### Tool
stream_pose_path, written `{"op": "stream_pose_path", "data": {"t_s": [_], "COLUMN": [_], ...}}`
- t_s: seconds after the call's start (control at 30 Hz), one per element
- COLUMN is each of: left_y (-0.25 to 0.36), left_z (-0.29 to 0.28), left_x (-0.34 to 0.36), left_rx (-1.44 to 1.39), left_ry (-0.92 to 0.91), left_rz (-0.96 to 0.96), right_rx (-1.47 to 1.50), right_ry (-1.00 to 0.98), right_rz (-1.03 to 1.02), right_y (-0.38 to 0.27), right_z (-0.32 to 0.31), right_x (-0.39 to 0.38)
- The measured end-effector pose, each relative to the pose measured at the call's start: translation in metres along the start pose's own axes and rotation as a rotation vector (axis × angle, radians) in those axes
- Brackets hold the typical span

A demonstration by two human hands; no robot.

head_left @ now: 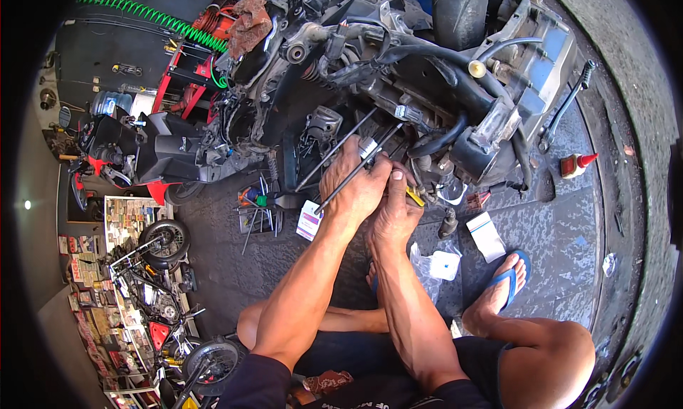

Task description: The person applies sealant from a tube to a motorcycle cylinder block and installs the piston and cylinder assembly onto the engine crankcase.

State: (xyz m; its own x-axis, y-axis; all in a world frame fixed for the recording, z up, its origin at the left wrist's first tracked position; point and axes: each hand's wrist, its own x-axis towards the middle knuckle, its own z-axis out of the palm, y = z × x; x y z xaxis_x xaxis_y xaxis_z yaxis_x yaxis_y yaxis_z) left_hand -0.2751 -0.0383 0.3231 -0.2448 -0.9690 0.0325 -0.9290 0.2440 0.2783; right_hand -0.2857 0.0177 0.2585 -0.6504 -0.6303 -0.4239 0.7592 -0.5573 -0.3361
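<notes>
In front of me lies a partly stripped scooter with its engine (491, 139) and black hoses exposed. Long metal studs (359, 166) stick out of the engine and pass beside my left hand (353, 181). That hand is closed low at the engine, its fingertips mostly hidden, with a white ribbed piece (368, 147) next to it. My right hand (395, 213) is closed just to its right, thumb up, against the left fingers. From the right fist pokes a yellow tool (415, 196); the rest of it is covered. A small dark metal part (448, 222) stands on the floor nearby.
A ratchet wrench (569, 107) and a red-capped bottle (573, 166) lie at the right. A white packet (486, 237) and clear plastic bag (427, 267) are near my foot. Left are a tool tray (260, 210), a white-purple box (309, 220) and motorcycle parts (167, 309).
</notes>
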Motion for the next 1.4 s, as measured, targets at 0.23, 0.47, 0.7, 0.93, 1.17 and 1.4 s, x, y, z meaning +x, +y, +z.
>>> {"op": "stream_pose_path", "data": {"t_s": [0.23,0.47,0.7,0.93,1.17,1.4], "left_y": [0.004,0.003,0.003,0.004,0.0,-0.007], "left_z": [-0.002,-0.002,-0.002,-0.004,-0.002,0.0], "left_x": [-0.001,0.0,-0.001,0.0,0.0,-0.001], "left_rx": [-0.003,0.034,0.081,0.068,0.064,0.087], "left_ry": [-0.016,-0.04,-0.03,-0.047,-0.037,-0.014], "left_rz": [-0.002,0.002,0.008,0.016,0.055,0.118], "right_rx": [-0.017,0.243,0.368,0.456,0.424,0.343], "right_ry": [0.015,0.048,0.026,-0.045,-0.009,-0.022], "right_rz": [0.002,0.224,0.307,0.364,0.276,0.228], "right_y": [0.001,0.006,0.005,0.003,-0.002,-0.011], "right_z": [-0.002,0.001,-0.005,-0.012,-0.028,-0.033], "right_x": [0.001,0.003,0.008,0.011,0.011,0.014]}}
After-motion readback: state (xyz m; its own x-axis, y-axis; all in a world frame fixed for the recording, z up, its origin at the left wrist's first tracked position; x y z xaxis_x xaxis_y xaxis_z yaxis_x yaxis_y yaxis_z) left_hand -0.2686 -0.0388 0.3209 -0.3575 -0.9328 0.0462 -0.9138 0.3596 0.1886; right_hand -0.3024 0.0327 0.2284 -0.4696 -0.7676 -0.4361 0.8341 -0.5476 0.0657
